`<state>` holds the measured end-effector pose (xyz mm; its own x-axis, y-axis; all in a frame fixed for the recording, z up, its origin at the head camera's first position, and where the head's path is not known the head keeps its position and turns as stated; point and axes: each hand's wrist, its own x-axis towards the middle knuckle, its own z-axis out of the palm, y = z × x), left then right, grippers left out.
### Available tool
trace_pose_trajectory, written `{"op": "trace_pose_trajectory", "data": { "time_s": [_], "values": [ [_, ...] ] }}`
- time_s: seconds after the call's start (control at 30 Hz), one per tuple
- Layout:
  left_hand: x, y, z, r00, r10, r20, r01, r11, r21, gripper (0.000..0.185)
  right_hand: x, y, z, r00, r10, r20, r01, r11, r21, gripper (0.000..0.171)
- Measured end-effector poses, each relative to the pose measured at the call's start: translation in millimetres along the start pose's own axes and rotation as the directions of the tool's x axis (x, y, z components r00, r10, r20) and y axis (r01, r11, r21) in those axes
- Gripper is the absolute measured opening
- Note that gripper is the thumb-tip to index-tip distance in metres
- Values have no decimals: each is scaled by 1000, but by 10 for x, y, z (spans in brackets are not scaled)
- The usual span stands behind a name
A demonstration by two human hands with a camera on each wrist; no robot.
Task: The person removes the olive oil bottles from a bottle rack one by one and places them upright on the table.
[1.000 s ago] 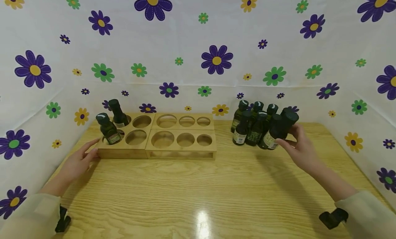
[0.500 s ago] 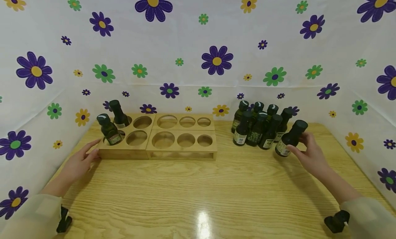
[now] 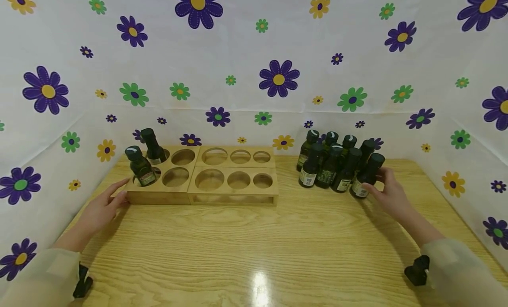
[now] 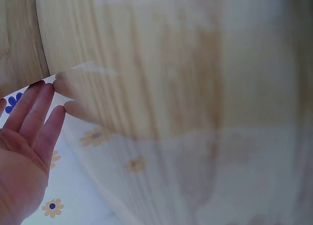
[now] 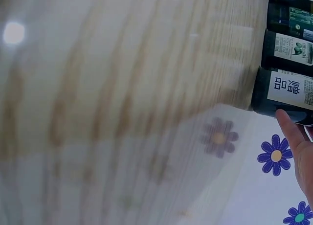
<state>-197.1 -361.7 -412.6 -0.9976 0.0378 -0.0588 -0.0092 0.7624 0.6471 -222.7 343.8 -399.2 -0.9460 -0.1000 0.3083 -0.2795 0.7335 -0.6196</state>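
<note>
**Right hand on the end bottle of a standing cluster**

Ten dark bottles show in the head view. Two stand in the wooden rack (image 3: 198, 183), both leaning a little to the left: the front rack bottle (image 3: 140, 166) in the near-left hole and the rear rack bottle (image 3: 152, 147) in the hole behind it. The other eight form a bottle cluster (image 3: 331, 163) on the worktop (image 3: 246, 249), right of the rack and well apart from it.

The rack is two wooden blocks butted side by side — ten round holes in all, four in the left block and six in the right, so eight holes are bare.

The right hand (image 3: 390, 193) is at the near-right end of the cluster, its fingers curled round the end bottle (image 3: 367, 175). That bottle stands on its base on the worktop, long axis near vertical but tipped, cap up and leaning toward the right. It is just beside its neighbours. In the right wrist view a fingertip (image 5: 288, 129) presses the bottle's lower body under its white label.

The left hand (image 3: 99, 210) lies flat on the worktop, fingers straight and together, their tips touching the rack's near-left corner; it holds nothing.
</note>
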Motion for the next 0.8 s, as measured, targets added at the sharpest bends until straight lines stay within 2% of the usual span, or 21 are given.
{"op": "trace_pose_trajectory", "data": {
  "time_s": [0.3,0.57,0.8],
  "values": [
    [4,23,-8,1000,9,1,-9,1000,-4,62,17,0,20,999,33,12,-33,999,33,58],
    [4,-8,-22,1000,13,3,-13,1000,7,62,52,22,52,1000,14,-22,-13,999,35,57],
    [14,-30,1,1000,-1,6,1,1000,5,62,-63,0,33,996,26,-80,-24,1000,19,58]
  ]
}}
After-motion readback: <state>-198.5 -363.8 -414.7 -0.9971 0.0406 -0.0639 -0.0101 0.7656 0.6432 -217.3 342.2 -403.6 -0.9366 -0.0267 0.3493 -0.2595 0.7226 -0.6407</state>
